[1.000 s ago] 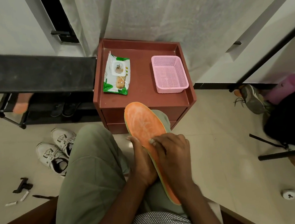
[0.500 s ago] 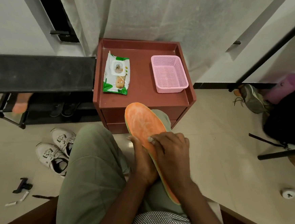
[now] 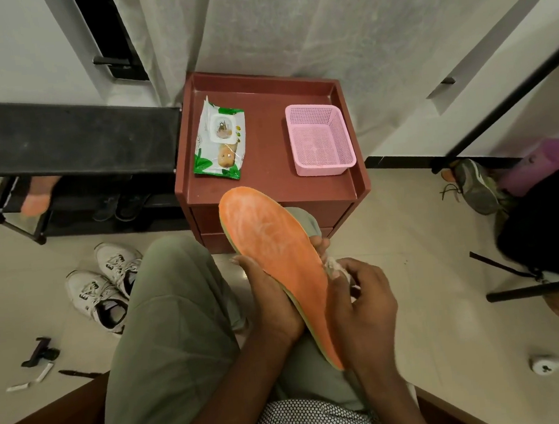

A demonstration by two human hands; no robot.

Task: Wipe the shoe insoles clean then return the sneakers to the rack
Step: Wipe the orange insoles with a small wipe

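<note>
I hold the orange insole (image 3: 275, 262) over my lap, my left hand (image 3: 275, 299) cupped under it with fingers curled round its edge. My right hand (image 3: 362, 302) sits just beside its right edge, fingers curled on what looks like a crumpled white wipe (image 3: 337, 267). The white sneakers (image 3: 107, 289) lie on the floor, near the black rack (image 3: 65, 141).
</note>
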